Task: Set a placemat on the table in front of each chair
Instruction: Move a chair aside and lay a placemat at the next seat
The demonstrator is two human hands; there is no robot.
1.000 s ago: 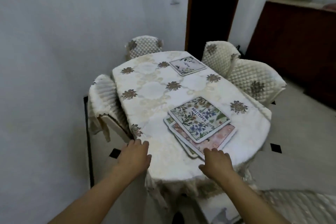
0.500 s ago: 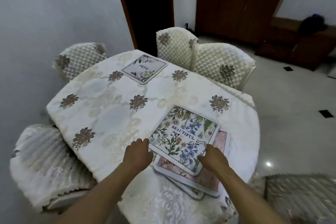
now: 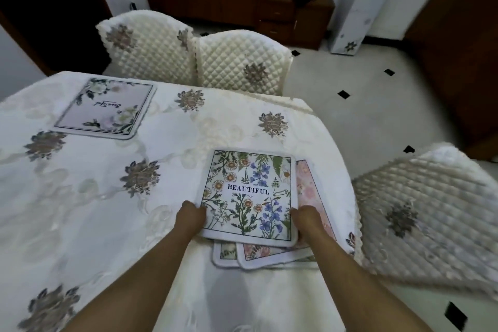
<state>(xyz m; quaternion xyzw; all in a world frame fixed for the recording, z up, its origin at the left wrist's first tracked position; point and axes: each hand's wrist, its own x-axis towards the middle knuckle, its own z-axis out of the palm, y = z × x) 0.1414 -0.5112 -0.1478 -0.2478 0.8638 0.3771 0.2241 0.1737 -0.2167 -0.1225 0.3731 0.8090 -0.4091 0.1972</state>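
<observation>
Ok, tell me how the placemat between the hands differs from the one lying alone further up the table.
The BEAUTIFUL placemat tops a stack of other mats, both hands at its edges; the pale placemat lies alone on the tablecloth, untouched. The first has bright blue and orange wildflowers and block capitals reading toward the wearer; the second has muted white flowers on lilac-grey, with script facing away. Both are rounded-corner floral mats with a thin dark border line.

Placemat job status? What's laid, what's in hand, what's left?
Done: one pale placemat lies flat at the far end of the table. In hand: left hand and right hand grip the side edges of the BEAUTIFUL placemat atop the stack. Left: the pink placemat and another beneath, plus the chairs on the right side.
</observation>
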